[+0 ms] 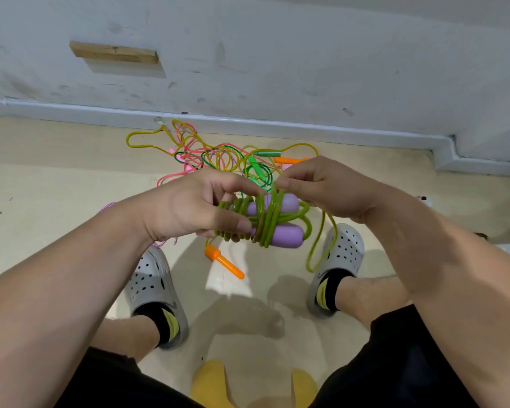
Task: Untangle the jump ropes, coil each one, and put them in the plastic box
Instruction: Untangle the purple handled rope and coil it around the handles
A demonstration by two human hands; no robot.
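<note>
Green plastic jump rope wound round purple foam handles, frame centre; your left grip holds it, right grip pinches a strand.

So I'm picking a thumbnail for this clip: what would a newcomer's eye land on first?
The two purple handles at the centre, wound with green rope, held by the left hand while the right hand pinches the rope above them. Next, the bright tangle of ropes on the floor by the wall, and an orange handle between the shoes.
</note>
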